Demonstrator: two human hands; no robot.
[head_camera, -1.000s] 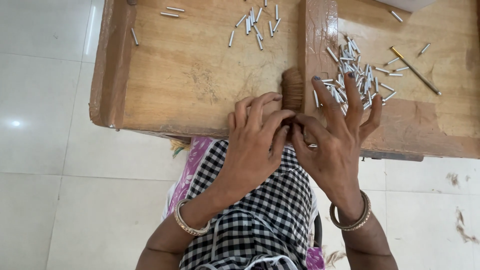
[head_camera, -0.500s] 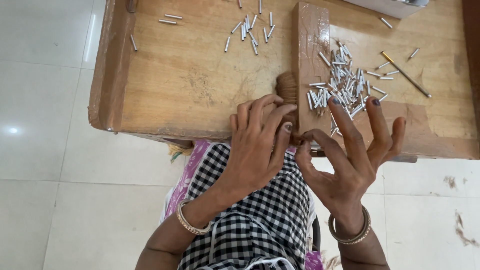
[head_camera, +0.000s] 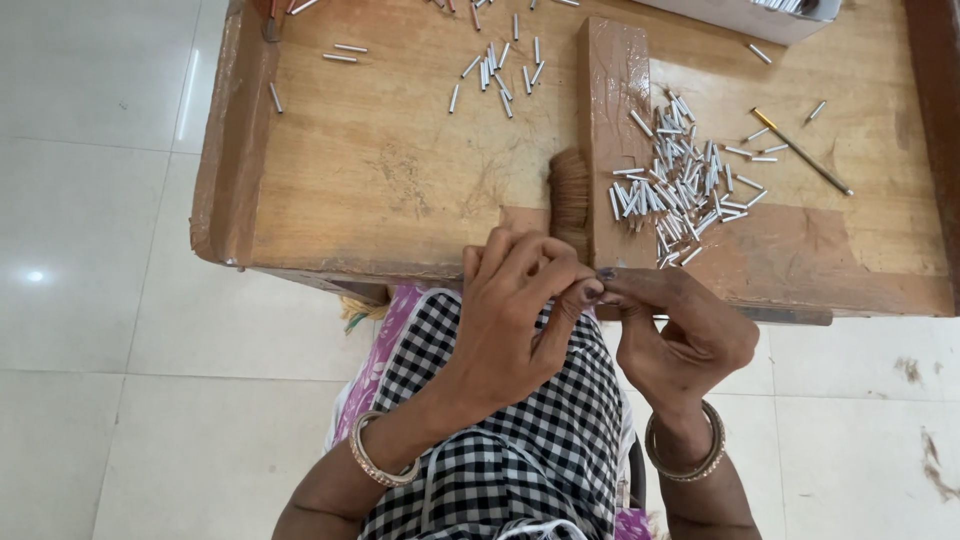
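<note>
Pinching fingertips together, left hand (head_camera: 515, 300), right hand (head_camera: 680, 335)

A low wooden desk (head_camera: 400, 180) stands on a pale tiled floor (head_camera: 90, 350); a raised wooden block (head_camera: 612, 90) crosses it near the middle; a brass-coloured rod (head_camera: 800, 151) lies far right; a white box (head_camera: 745, 15) sits at the far edge; scattered short metal tubes (head_camera: 495, 65) lie far left of the block.
</note>
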